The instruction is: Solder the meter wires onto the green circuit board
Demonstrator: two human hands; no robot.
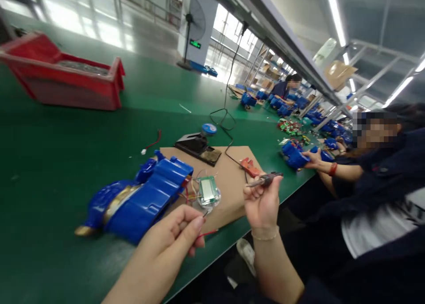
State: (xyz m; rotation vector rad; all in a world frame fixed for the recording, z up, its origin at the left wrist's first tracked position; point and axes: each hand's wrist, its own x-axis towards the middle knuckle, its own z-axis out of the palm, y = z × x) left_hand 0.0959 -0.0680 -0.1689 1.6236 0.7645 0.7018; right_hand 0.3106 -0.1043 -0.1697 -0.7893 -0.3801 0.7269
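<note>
Pinched in my left hand (174, 237) are thin wires, a black end and a red end (209, 233) poking out past the fingers. My right hand (264, 202) is wrapped round a soldering iron (264, 180), its metal tip pointing left. Beside my left hand lies a glossy blue plastic housing (149, 198) with gold trim. Coloured wires run from its open end to a small green circuit board with a display (208, 190), which rests on a brown cardboard sheet (234, 198).
A black iron stand (195, 147), an orange-handled tool (249, 167) and a blue-labelled spool (209, 128) lie ahead. A red bin (79, 85) stands far left. At right, a person (381, 175) holds another blue housing (294, 155). A black cable (229, 140) crosses the green table (139, 127).
</note>
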